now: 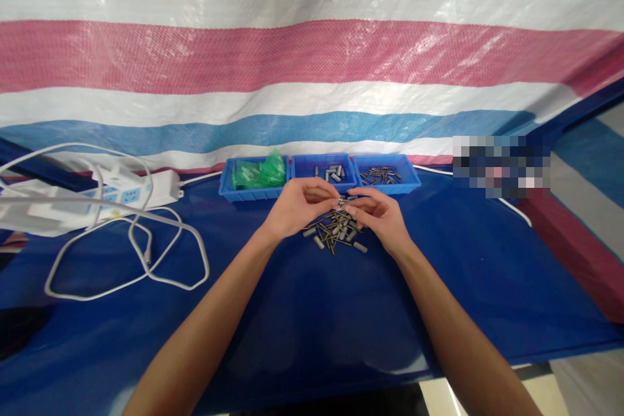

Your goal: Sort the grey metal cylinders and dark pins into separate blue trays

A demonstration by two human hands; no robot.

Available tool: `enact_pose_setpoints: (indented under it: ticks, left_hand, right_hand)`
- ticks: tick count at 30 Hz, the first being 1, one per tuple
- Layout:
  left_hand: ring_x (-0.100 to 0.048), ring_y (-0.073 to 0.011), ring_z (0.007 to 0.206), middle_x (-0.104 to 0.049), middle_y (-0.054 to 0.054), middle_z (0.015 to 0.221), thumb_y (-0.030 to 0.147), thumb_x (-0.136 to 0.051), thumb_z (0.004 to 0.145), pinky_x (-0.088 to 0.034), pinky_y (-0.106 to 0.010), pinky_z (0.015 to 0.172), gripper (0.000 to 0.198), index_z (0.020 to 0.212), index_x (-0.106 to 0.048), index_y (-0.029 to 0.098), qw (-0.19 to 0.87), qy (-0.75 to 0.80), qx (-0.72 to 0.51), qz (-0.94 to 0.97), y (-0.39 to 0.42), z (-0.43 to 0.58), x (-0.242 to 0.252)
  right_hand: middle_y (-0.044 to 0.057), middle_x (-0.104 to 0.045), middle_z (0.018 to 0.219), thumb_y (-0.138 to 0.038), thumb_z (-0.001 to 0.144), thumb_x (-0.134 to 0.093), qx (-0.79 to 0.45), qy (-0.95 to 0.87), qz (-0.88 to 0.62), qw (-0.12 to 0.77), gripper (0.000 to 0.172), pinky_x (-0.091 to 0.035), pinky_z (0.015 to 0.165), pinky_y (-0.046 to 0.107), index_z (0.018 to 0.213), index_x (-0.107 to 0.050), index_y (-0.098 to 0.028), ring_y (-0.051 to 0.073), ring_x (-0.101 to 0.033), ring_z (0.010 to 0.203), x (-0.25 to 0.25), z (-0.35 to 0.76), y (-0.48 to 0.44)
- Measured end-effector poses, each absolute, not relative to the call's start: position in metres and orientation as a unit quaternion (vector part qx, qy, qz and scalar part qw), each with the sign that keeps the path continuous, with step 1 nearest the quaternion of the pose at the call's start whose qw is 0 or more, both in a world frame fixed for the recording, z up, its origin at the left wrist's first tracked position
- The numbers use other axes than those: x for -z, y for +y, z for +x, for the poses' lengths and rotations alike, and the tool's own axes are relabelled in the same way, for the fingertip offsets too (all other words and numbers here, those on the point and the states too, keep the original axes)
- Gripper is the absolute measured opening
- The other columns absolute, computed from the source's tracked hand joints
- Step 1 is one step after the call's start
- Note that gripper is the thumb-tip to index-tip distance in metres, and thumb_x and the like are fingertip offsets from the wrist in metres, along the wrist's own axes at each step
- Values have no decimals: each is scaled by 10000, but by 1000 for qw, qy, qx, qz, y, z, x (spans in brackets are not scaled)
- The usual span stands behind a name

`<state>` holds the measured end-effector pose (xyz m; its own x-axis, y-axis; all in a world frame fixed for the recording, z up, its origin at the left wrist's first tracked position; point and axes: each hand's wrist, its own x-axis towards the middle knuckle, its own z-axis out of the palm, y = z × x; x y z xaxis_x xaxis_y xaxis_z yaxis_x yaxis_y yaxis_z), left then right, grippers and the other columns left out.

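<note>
My left hand (pixel 297 205) and my right hand (pixel 377 214) meet fingertip to fingertip above a loose pile of small grey sleeves and thin dark pins (pixel 334 234) on the blue table cover (pixel 312 318). Both hands are pinched around a tiny part between them; it is too small to name. Behind the hands stand three blue trays in a row: the left tray (pixel 227 190) holds green pieces, the middle tray (pixel 305 166) holds grey sleeves, the right tray (pixel 409 177) holds dark pins.
A white power strip (pixel 136 190) lies at the back left, and its white cable (pixel 146 253) loops across the left of the table. A striped red, white and blue tarp (pixel 312 52) hangs behind. The table's front edge runs near the bottom right.
</note>
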<state>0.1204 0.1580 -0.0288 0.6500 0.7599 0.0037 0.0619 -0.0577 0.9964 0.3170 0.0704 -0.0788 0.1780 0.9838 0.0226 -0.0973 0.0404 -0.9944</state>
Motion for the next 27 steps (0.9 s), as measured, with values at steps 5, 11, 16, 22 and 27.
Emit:
enact_pose_setpoints:
  ticks: [5,11,16,22,27]
  left_hand:
    - [-783,-191,827,-809,-62,875,244,-799,807,-627,-281,797,145,896,-743,144,591,311,-270,694,158,119,27]
    - [-786,-191,828,-814,-67,902,221,-763,829,-633,-299,815,100,898,-751,149,567,308,-258,719,157,119,27]
    - [-786,-191,822,-814,-59,877,209,-752,834,-632,-296,801,77,890,-756,156,544,309,-258,736,157,118,26]
    - [-780,-192,825,-812,-54,867,240,-727,871,-610,-285,791,100,908,-773,159,515,298,-249,765,155,119,27]
    - [-746,-172,778,-804,-40,884,262,-636,952,-570,-265,756,181,950,-793,175,436,302,-230,816,156,117,27]
  right_hand:
    - [39,-805,907,-377,745,-911,-475,-431,-504,579,417,-492,507,235,1115,-763,-252,120,-616,599,78,317,71]
    - [48,-798,881,-402,738,-909,-456,-439,-520,573,307,-482,508,258,975,-810,-233,142,-627,614,77,318,71]
    - [21,-750,720,-413,744,-901,-447,-437,-527,575,259,-446,487,263,906,-831,-225,117,-549,520,75,318,71]
    - [8,-734,672,-407,749,-894,-456,-428,-525,578,238,-445,490,259,906,-844,-235,114,-542,511,71,315,70]
    - [6,-718,661,-432,761,-881,-433,-430,-541,579,259,-447,489,268,918,-840,-229,121,-541,515,72,317,70]
